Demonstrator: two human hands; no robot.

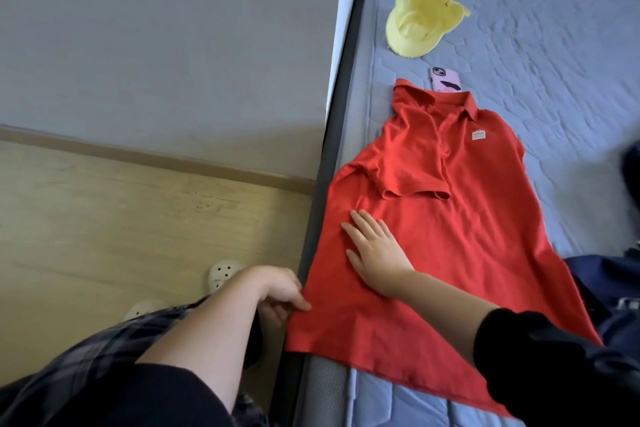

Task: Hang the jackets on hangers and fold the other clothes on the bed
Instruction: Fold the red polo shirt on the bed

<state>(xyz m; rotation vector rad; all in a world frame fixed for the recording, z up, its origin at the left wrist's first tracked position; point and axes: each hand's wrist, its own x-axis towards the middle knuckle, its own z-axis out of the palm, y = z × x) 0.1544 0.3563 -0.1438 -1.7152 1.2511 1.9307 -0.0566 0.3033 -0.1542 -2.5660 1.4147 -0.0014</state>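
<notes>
Red polo shirt [450,236] is what I am working on: it lies front up along the near edge of the bed [554,80], collar away from me, hem toward me and hanging a little over the mattress side. Its sleeve [408,170] on my left is already turned in across the chest. My right hand [374,253] rests flat on the lower left of the body, fingers straight and spread, pressing the cloth down. My left hand [280,295] pinches the side edge near the hem between thumb and curled fingers. I judge this to be the side fold. To do it well I would use the flat hand as the fold line, lift the pinched edge just clear of the bed and carry it over in line with the folded sleeve, so the crease runs straight from shoulder to hem. Then I would smooth outward before letting go. A phone [445,80] touches the collar and a yellow cap [419,21] sits beyond; neither blocks the fold. Dark clothes [606,288] wait at the right.
</notes>
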